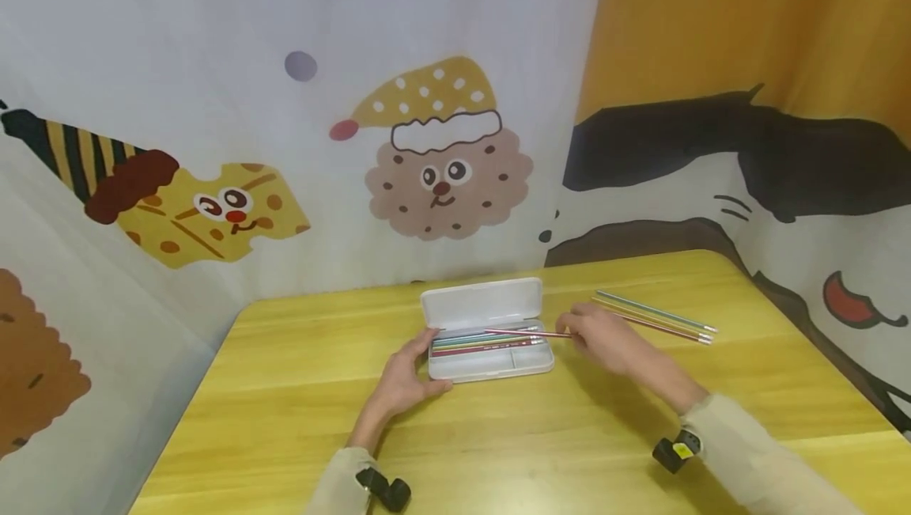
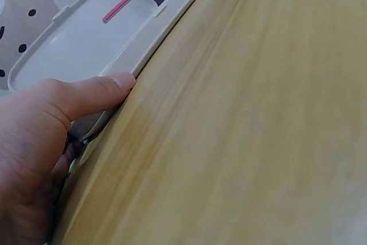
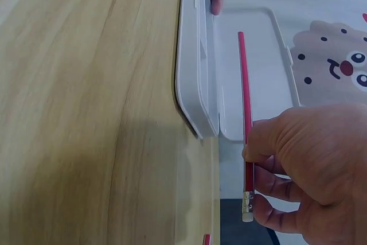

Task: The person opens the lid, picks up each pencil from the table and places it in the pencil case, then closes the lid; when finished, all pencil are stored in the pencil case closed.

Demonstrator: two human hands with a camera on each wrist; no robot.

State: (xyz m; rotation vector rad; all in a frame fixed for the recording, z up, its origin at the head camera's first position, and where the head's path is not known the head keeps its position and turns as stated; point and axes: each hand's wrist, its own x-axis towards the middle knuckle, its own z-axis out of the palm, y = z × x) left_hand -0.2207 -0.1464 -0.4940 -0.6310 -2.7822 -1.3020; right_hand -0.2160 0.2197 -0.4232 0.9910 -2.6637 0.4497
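Note:
An open white pencil case (image 1: 470,373) stands on the table, several coloured pencils (image 1: 477,345) lying in its tray. At the case's left end, my left hand (image 1: 402,383) holds it between thumb and fingers; the thumb presses the front wall in the left wrist view. My right hand (image 1: 605,337) pinches a red pencil (image 3: 246,96) near its white eraser end, just right of the case. The pencil's other end reaches over the tray.
Several loose pencils (image 1: 658,319) lie on the yellow wooden table (image 1: 285,420) to the right of my right hand. A curtain (image 1: 327,246) with cartoon prints hangs behind the table's back edge.

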